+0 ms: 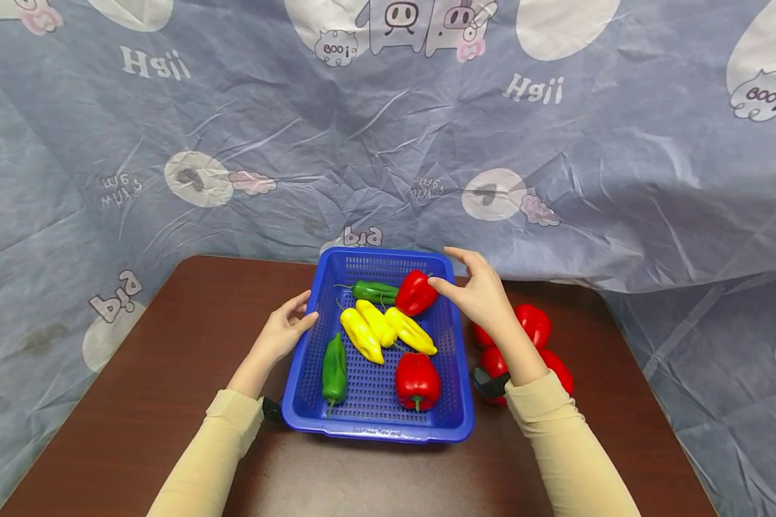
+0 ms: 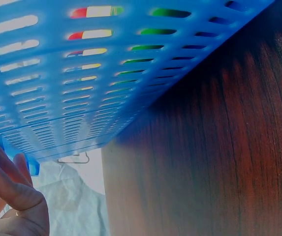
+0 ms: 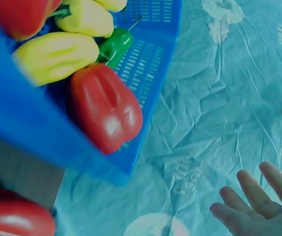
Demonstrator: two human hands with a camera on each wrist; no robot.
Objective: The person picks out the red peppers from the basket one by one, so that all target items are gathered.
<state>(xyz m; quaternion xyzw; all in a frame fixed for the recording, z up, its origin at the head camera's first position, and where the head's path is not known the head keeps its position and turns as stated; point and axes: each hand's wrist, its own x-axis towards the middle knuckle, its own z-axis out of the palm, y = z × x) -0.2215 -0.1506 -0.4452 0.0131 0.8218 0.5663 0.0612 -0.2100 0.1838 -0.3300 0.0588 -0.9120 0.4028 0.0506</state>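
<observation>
A blue plastic basket (image 1: 378,431) holds two red bell peppers, one (image 1: 417,380) near the front and one (image 1: 416,293) at the back right. Three yellow peppers (image 1: 362,336) lie in its middle, with a green pepper (image 1: 333,370) at the front left and another green pepper (image 1: 375,291) at the back. At the left rim, my left hand (image 1: 281,332) grips the basket, thumb over the edge and fingers outside. My right hand (image 1: 481,291) hovers by the back right corner, thumb and fingers spread, holding nothing; the back red pepper is nearest to it.
Several red bell peppers (image 1: 532,324) sit on the brown table (image 1: 136,373) right of the basket, partly hidden under my right forearm. A grey-blue printed cloth (image 1: 388,143) hangs behind the table. Dark wrist devices (image 1: 489,384) are strapped beneath my sleeves.
</observation>
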